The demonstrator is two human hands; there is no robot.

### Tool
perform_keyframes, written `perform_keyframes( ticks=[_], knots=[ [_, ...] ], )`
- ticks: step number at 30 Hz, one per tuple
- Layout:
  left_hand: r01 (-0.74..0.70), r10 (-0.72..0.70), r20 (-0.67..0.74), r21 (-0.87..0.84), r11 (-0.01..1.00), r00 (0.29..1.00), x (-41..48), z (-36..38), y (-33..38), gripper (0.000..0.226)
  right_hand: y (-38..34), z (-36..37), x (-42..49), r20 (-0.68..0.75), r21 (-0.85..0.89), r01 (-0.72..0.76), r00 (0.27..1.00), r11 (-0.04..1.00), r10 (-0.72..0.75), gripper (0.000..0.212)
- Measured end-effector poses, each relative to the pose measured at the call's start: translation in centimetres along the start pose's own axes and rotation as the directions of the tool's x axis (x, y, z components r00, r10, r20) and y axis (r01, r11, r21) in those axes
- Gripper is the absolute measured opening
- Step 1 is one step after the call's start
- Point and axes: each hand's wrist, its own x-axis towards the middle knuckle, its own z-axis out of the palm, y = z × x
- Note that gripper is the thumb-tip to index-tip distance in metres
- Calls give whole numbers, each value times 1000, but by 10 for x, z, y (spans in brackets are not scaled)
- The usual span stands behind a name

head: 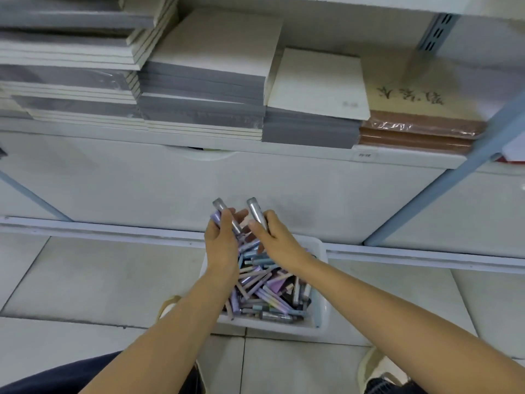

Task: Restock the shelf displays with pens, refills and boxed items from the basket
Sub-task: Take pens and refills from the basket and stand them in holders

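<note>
I have the left hand [221,241] curled round a silver-capped pen [225,212] and a lilac pen [215,216], the right hand [275,240] gripping a second silver pen [256,212], the two nearly touching just above the white basket [272,330] of loose pens [267,291] on the floor [99,280], below the stacked notebooks [199,83].

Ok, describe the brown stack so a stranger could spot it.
Find the shelf above the basket. Follow its stacks to the right end. That last stack alone has brown edges and a tan cover with black brushwork; its neighbour is grey and white.
</note>
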Motion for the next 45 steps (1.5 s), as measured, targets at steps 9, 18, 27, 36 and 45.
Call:
perform_keyframes(
  ticks=[9, 18, 27, 36, 45],
  knots=[
    [-114, 78, 381, 72, 991, 921, -26, 45, 78, 22, -94, -83, -23, -25, 23, 255, 967, 967, -254, 24],
    [-216, 164, 663, -4, 976, 730, -87, 116, 154, 31, -191, -137, -76, -85, 222, 384, 923, 896, -375, 38],
    [-522, 298, 782, 40, 852, 547, -121, 188, 219, 23, -269, -220, -124, -457, -17, 608, 702, 794, -547, 21],
    [-505, 330, 734, 20, 863, 593, -119, 231, 252, 16, -304, -312, -109, -625, -207, 562, 554, 801, -550, 24],
    [-607, 379, 741, 49, 793, 554, -105, 243, 281, 22, -315, -330, -40, -537, -527, 360, 561, 769, -630, 21]
  ],
)
